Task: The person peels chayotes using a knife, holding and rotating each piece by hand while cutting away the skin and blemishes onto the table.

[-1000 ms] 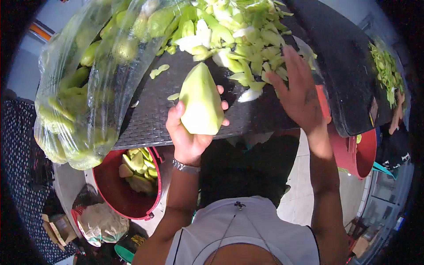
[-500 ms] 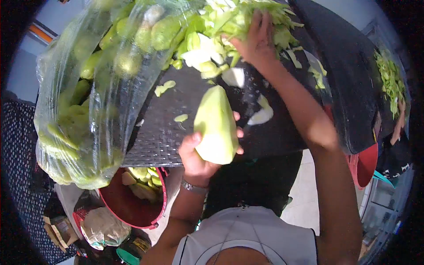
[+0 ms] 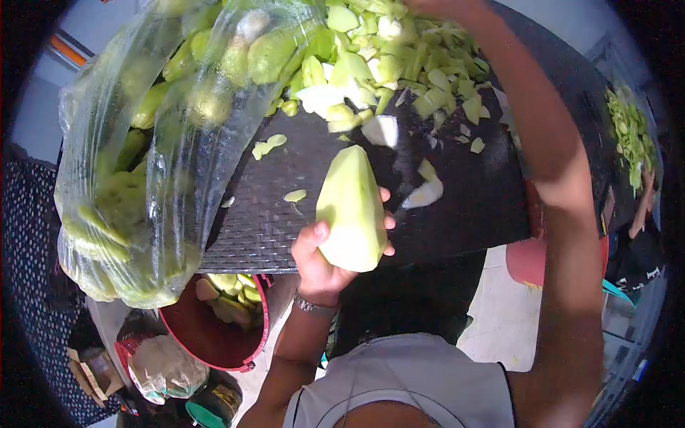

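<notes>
Reaching farther across the heaped peelings now than half a second ago with the right hand, cut off at the top edge, impossible to tell whether open or closed! Well apart from it, clasping a peeled green fruit, likely papaya, in the left hand, over the near edge of the woven table. Clearing scraps, by the look of it, and calling for a steady left grip, with the long axis running away from the body, narrow tip pointing far side and slightly left, broad end nearest.
</notes>
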Demonstrator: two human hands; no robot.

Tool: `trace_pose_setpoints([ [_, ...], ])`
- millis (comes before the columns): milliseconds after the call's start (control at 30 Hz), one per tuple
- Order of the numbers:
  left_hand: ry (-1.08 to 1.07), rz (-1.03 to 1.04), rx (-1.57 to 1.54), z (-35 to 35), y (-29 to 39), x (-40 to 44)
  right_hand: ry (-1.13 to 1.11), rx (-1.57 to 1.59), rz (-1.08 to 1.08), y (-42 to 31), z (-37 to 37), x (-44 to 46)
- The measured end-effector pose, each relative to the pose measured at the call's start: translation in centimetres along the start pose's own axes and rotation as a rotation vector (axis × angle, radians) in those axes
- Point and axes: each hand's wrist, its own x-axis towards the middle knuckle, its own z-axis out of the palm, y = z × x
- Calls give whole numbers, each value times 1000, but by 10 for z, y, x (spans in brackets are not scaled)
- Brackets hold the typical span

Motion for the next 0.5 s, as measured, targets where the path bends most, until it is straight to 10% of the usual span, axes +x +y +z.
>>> trace_pose_setpoints([
  [133,-7,1,-13,-1,-1,-1,-103,417,-283,-18,68,-193],
  [200,-13,-6,-25,-1,0,0,283,382,-375,-30,99,-241],
  [500,24,23,-1,5,-1,-5,-158,711,-149,-54,87,-228],
])
